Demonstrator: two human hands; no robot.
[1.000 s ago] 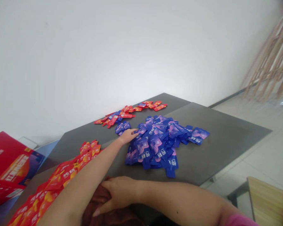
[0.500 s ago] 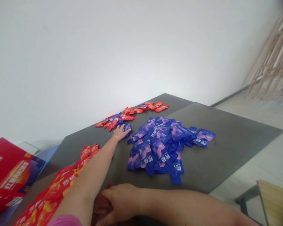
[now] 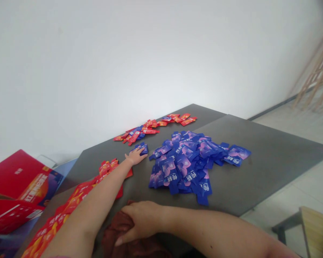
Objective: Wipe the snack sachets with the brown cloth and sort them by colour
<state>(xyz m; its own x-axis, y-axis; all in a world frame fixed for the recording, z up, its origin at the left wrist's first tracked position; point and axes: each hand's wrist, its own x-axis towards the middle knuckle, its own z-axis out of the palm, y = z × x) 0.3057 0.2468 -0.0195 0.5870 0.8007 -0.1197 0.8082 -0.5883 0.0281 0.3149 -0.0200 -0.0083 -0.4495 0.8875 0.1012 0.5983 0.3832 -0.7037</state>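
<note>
My left hand (image 3: 136, 156) reaches out over the grey table, its fingers stretched out flat over a few blue sachets (image 3: 142, 147). Part of those sachets is hidden under the fingers. To the right of that hand lies a large heap of blue and purple sachets (image 3: 187, 163). A long pile of red and orange sachets (image 3: 78, 200) runs along the left, partly covered by my left forearm. Close to my body, my right hand (image 3: 142, 218) has its fingers closed on a bunched brown cloth (image 3: 121, 229).
Mixed red and blue sachets (image 3: 150, 127) lie along the wall side of the grey table (image 3: 253, 143). An open red printed box (image 3: 18, 179) stands at the left. A wooden stool (image 3: 317, 229) is at the lower right, and a wooden rack (image 3: 319, 71) stands beyond.
My left hand has slid slightly left and closer to me, and the blue sachets under it have shifted along. More of the brown cloth shows by my right hand. The view has turned a little left.
</note>
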